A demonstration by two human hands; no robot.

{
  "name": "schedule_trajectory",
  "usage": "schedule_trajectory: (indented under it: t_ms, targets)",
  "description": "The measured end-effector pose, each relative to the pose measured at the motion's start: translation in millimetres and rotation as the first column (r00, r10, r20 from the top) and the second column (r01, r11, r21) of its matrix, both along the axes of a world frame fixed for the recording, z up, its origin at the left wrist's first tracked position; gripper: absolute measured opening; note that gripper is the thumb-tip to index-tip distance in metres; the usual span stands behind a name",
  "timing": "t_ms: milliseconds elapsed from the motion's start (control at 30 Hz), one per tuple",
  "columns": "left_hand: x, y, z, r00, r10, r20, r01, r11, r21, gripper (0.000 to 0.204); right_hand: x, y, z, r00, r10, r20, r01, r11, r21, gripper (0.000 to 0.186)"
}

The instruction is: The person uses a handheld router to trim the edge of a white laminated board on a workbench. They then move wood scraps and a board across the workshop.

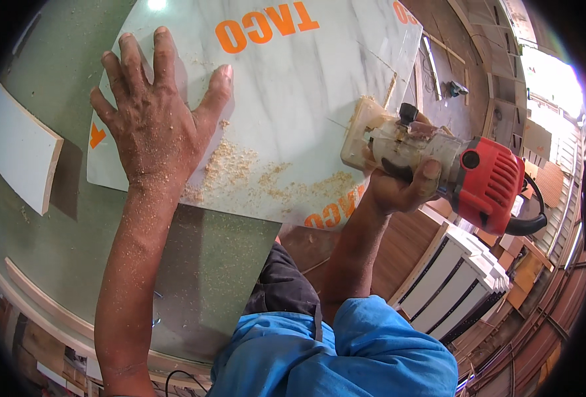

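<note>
A white marbled panel (286,112) printed with orange lettering lies on a green worktop (48,245). My left hand (146,122) is pressed flat on its left part, fingers spread, dusted with wood shavings like the forearm. My right hand (405,182) grips the clear housing of a red power router (488,182), held sideways at the panel's right edge; its square base (362,129) faces left, over that edge, and whether it touches the panel I cannot tell. Pale shavings (230,162) are scattered over the panel's lower part, between my two hands.
A white board strip (16,142) lies at the left of the worktop, and long wooden strips (48,304) run along its near edge. On the floor at right are stacked white panels (458,278) and leaning boards (544,185). My blue-clothed body is at the bottom.
</note>
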State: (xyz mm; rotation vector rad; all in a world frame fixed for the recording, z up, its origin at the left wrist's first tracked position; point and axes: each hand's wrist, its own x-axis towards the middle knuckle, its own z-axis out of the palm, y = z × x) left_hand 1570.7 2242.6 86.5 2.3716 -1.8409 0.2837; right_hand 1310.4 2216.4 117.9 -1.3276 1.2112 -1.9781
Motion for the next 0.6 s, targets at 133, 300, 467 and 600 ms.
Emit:
schedule_trajectory:
  t_ms: [133, 300, 467, 600]
  targets:
    - [-0.1, -0.3, 3.5, 1.0, -0.009, -0.007, 0.009, 1.0, 0.005, 0.088, -9.3, -11.5, -0.5, 0.995, 0.059, -0.079, -0.061, 0.998, -0.019, 0.063]
    - [-0.4, -1.2, 7.3, 1.0, -0.016, -0.019, 0.016, 1.0, 0.01, 0.089, -10.5, -38.4, -1.8, 0.996, -0.018, -0.089, 0.013, 0.998, -0.054, 0.055]
    - [-0.8, -0.7, 7.3, 0.999, -0.013, -0.043, 0.013, 1.0, 0.006, 0.089, -9.1, -65.8, 0.3, 0.995, -0.038, -0.096, 0.022, 0.986, -0.167, 0.048]
    - [-2.4, -1.6, 6.7, 0.998, -0.007, -0.062, 0.008, 1.0, 0.008, 0.089, -12.3, -74.4, -0.1, 0.993, -0.069, -0.092, 0.057, 0.99, -0.128, 0.049]
